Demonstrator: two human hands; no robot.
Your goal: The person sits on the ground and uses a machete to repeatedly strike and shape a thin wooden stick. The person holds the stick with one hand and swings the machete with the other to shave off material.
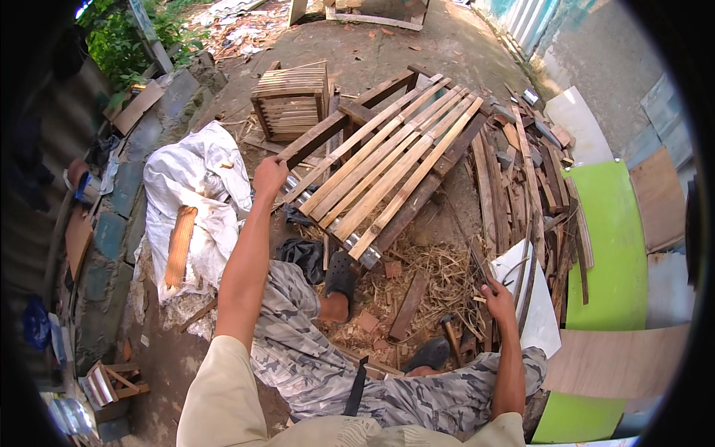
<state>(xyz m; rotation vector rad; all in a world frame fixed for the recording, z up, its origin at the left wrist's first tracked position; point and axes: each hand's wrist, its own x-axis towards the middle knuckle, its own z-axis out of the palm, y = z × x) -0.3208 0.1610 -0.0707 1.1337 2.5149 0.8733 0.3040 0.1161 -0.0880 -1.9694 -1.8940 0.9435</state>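
My left hand is closed round the near end of a dark wooden bar, part of a slatted frame. Pale bamboo slats run lengthwise over the frame, which tilts up between my knees and the pile beyond. A silvery metal-like strip shows under the near slat ends. At my right knee, my right hand is closed on a long, thin dark strip pointing away from me; whether it is a blade or wood I cannot tell. A hammer stands by my right shoe.
A slatted crate stands beyond the frame. At left lies a white sack with a wooden piece on it, beside a low block wall. Scrap wood and green board lie right. Shavings and straw litter the ground.
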